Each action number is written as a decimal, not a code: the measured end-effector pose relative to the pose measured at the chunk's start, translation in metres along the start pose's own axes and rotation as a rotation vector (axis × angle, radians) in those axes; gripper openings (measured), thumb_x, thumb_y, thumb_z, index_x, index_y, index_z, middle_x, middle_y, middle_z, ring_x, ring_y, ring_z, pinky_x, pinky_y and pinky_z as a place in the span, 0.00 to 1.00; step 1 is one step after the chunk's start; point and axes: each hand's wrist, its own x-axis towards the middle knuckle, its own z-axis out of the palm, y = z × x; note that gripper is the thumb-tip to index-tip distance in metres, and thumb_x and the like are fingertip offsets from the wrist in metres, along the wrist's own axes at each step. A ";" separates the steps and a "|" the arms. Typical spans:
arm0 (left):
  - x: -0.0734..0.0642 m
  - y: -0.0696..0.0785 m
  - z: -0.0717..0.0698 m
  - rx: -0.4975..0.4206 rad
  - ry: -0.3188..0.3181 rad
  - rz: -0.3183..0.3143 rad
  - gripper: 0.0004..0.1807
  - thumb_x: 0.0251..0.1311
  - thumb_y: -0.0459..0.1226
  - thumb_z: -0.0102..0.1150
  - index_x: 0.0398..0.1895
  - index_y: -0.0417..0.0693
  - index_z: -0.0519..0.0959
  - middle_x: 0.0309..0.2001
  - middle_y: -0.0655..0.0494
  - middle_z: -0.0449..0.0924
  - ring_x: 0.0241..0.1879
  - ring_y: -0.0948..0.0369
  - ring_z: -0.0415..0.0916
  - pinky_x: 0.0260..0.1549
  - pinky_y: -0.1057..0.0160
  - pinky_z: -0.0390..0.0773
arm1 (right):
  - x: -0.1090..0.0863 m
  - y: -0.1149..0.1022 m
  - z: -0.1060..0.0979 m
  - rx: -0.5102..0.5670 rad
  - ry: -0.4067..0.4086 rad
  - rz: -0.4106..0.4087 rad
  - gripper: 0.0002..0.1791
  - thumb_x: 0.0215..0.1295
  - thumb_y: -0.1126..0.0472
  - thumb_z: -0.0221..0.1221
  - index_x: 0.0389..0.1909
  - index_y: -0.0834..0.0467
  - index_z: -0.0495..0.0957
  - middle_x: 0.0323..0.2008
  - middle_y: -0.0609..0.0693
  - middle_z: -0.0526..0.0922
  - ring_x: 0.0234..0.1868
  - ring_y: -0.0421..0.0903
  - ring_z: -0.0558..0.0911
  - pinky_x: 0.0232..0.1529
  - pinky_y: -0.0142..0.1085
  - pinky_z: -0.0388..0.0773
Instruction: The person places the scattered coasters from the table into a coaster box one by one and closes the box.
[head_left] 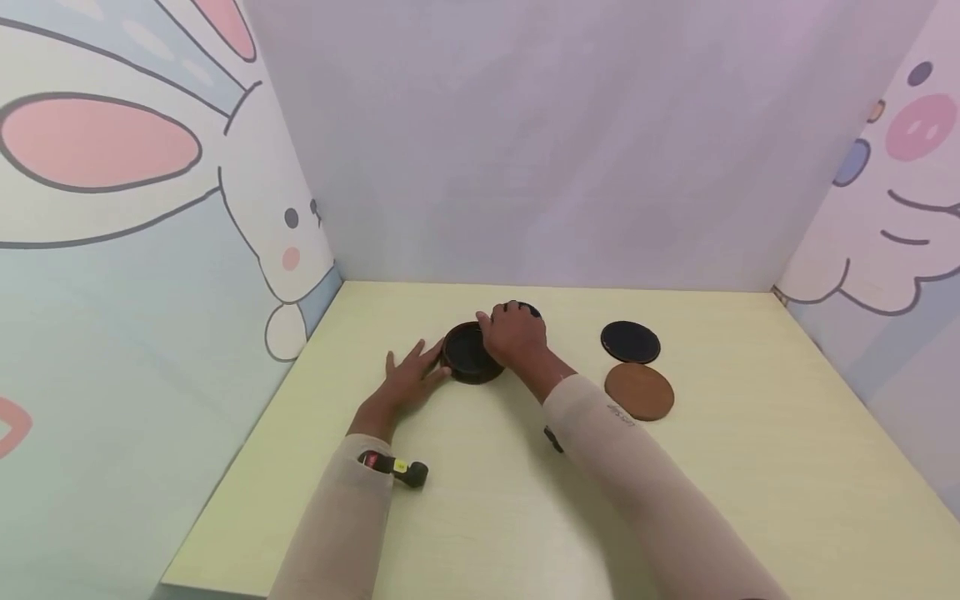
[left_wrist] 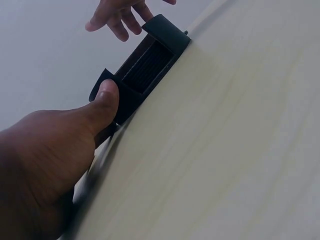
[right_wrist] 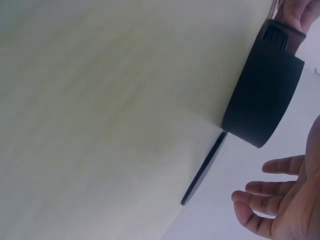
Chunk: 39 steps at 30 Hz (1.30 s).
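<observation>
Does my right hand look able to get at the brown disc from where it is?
Probably yes: the right hand looks empty, nothing seems to lie on the brown disc, and it sits to that hand's right with no object apparent between them.

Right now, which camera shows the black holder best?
Left wrist: the holder is close, its side opening visible. Right wrist shows mostly its outer wall; head shows its top, small, partly behind the right hand.

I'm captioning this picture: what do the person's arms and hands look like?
The left sleeve and right sleeve are long and beige, the right with small dark lettering. A black device with yellow and red markings shows at the left one. The left hand and right hand are gloveless.
</observation>
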 end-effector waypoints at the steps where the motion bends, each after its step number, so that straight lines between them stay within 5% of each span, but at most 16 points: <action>1: 0.000 0.000 0.001 -0.003 -0.002 -0.001 0.40 0.83 0.63 0.43 0.91 0.70 0.47 0.88 0.54 0.59 0.91 0.46 0.42 0.81 0.24 0.21 | 0.001 0.002 -0.001 0.011 -0.002 0.007 0.40 0.89 0.34 0.30 0.74 0.60 0.75 0.68 0.62 0.79 0.69 0.62 0.81 0.63 0.61 0.85; 12: 0.000 -0.001 0.004 -0.005 0.006 0.009 0.40 0.84 0.63 0.42 0.91 0.68 0.47 0.88 0.52 0.58 0.91 0.45 0.42 0.82 0.25 0.21 | 0.023 0.017 -0.005 0.107 -0.135 0.070 0.34 0.90 0.42 0.32 0.79 0.58 0.68 0.73 0.62 0.71 0.73 0.63 0.74 0.68 0.64 0.79; 22: 0.000 -0.004 0.003 -0.002 0.006 0.009 0.40 0.83 0.65 0.41 0.91 0.70 0.46 0.88 0.54 0.57 0.91 0.47 0.41 0.82 0.25 0.21 | 0.024 0.033 -0.013 0.158 -0.288 -0.023 0.31 0.86 0.53 0.50 0.86 0.50 0.64 0.86 0.60 0.58 0.85 0.65 0.61 0.82 0.69 0.59; 30: 0.001 -0.004 0.004 -0.005 0.017 0.001 0.40 0.83 0.63 0.42 0.91 0.69 0.48 0.88 0.52 0.58 0.91 0.45 0.42 0.82 0.25 0.21 | 0.021 0.042 -0.007 0.147 -0.374 -0.082 0.35 0.86 0.50 0.54 0.88 0.47 0.58 0.90 0.59 0.50 0.90 0.66 0.49 0.85 0.71 0.53; 39: 0.000 -0.003 0.003 -0.017 0.013 0.008 0.39 0.83 0.63 0.43 0.91 0.70 0.48 0.88 0.54 0.59 0.91 0.47 0.42 0.82 0.26 0.21 | 0.029 0.052 0.001 0.193 -0.358 -0.051 0.43 0.81 0.43 0.61 0.90 0.45 0.54 0.90 0.60 0.44 0.89 0.70 0.47 0.82 0.73 0.59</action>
